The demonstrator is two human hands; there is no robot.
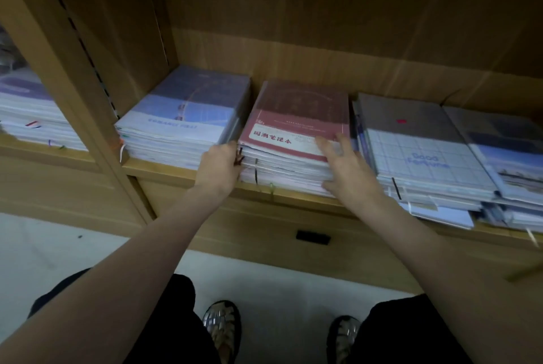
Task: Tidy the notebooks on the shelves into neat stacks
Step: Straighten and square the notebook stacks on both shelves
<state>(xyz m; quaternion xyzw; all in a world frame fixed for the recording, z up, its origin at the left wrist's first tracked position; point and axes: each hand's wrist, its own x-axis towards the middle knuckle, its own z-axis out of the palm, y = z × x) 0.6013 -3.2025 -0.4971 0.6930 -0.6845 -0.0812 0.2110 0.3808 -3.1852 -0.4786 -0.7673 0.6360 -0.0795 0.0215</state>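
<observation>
A stack of notebooks topped by a red-covered one (296, 117) sits in the middle of the wooden shelf (164, 168). My left hand (220, 167) presses against the stack's front left corner, its fingertips hidden between this stack and the blue one. My right hand (346, 167) lies over the stack's front right corner, fingers spread on the red cover and thumb against the front edges. A blue-covered stack (185, 117) stands to the left, a grey grid-patterned stack (417, 149) to the right.
Further right lies another stack (511, 158), slumped and overhanging the shelf edge. A separate compartment at far left holds more notebooks (29, 111) behind an upright divider (73, 84). A cabinet front with a dark slot (313, 236) sits below the shelf. My feet stand on a pale floor.
</observation>
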